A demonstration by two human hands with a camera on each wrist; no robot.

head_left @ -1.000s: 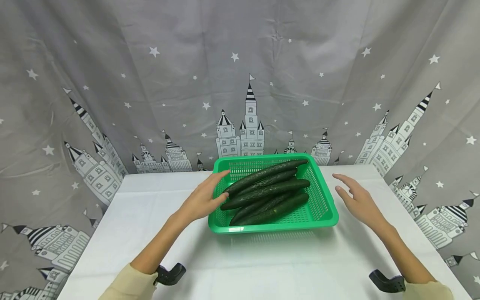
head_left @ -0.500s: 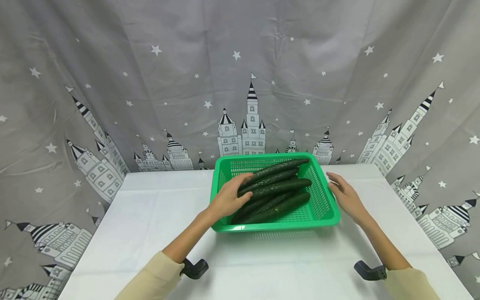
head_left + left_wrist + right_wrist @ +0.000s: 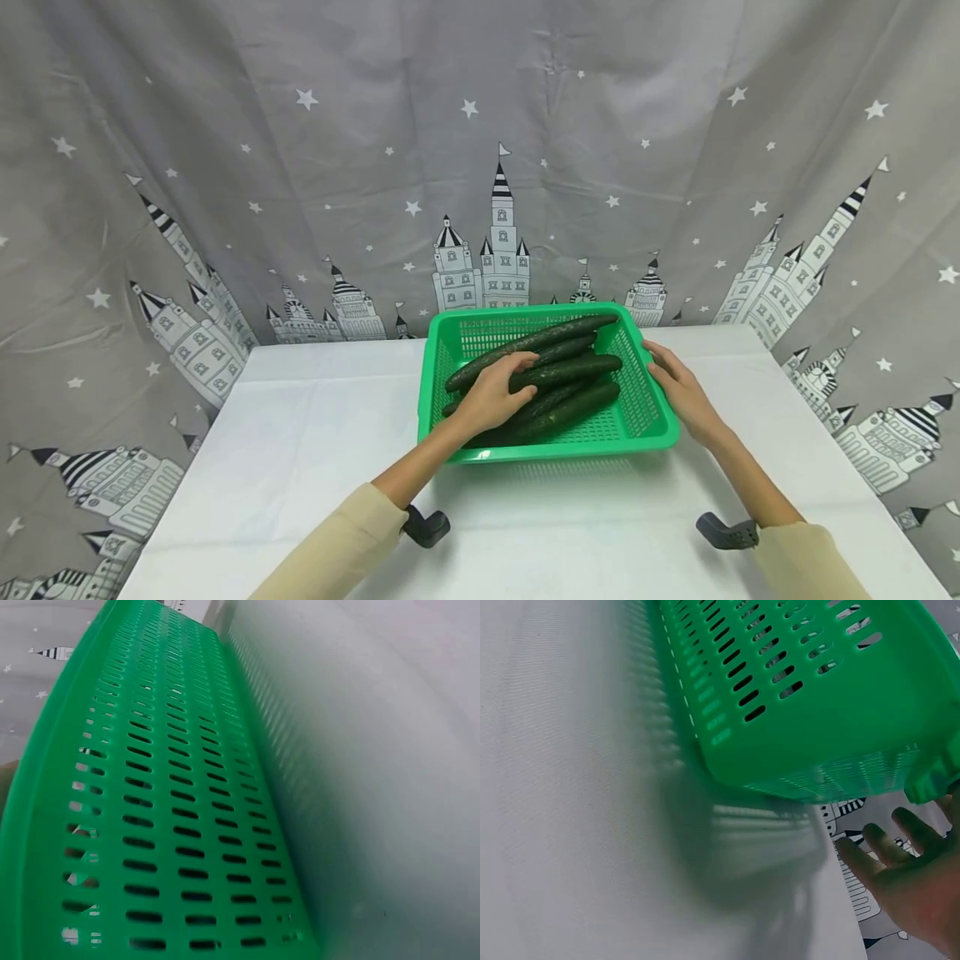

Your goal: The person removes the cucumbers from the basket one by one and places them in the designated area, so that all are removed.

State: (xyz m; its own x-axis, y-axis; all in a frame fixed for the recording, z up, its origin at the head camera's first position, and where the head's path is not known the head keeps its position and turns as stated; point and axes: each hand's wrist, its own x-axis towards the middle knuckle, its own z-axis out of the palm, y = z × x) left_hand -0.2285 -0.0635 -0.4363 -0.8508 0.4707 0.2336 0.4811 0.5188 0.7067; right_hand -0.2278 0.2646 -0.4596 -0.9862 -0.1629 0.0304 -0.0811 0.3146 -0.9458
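A green plastic basket (image 3: 555,452) holds several long dark green cucumbers (image 3: 573,412). My left hand (image 3: 491,400) reaches in over the near left side, its thumb and fingers straddling and gripping one middle cucumber (image 3: 573,368); the fingertips are partly hidden. In the left wrist view only the slotted side of the basket (image 3: 180,810) shows plainly. At the right rim my right hand (image 3: 682,396) touches the basket's outer edge. The right wrist view shows its fingers (image 3: 889,844) spread and fairly straight below the rim.
The basket stands on a white-covered table (image 3: 322,417) near its back edge. Behind hangs a grey curtain (image 3: 337,167) printed with castles and stars. A black wrist device (image 3: 426,529) sits on the left wrist, and another wrist device (image 3: 726,532) on the right.
My left hand has moved right, from beside the basket's left rim onto the cucumbers. My right hand has come leftward to the right rim. The basket has stayed in place.
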